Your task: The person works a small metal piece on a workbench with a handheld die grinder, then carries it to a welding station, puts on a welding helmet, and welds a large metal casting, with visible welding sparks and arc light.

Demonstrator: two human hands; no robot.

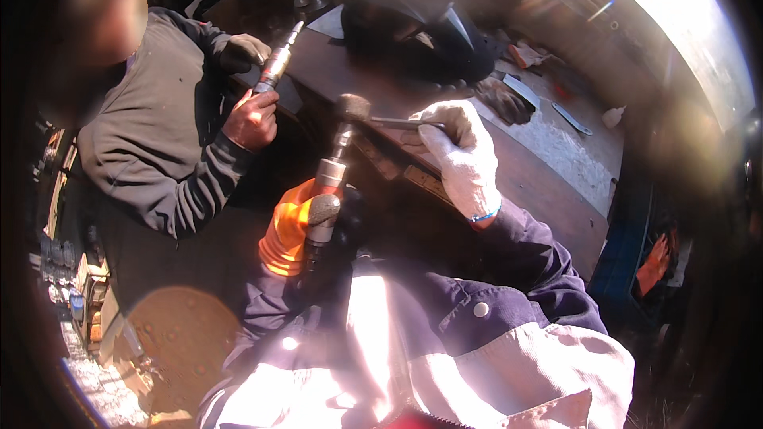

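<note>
Orange-gloved left hand [288, 230] wrapped tight on grey cylindrical air grinder [334, 167], head just beside right fingertips. White-gloved right hand [462, 155] pinching thin flat metal strip [397, 122] on brown workbench edge [517, 167]. Risk: slipped strip, head catching glove.

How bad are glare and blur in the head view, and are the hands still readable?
Head view: sunlight blows out the top-right corner and the jacket at the bottom; a lens-flare disc sits lower left; the rim goes dark and straight edges bend. The right hand in its white glove on the workbench is sharp; the left hand, orange-gloved, gripping the hammer, is slightly overexposed.
</note>
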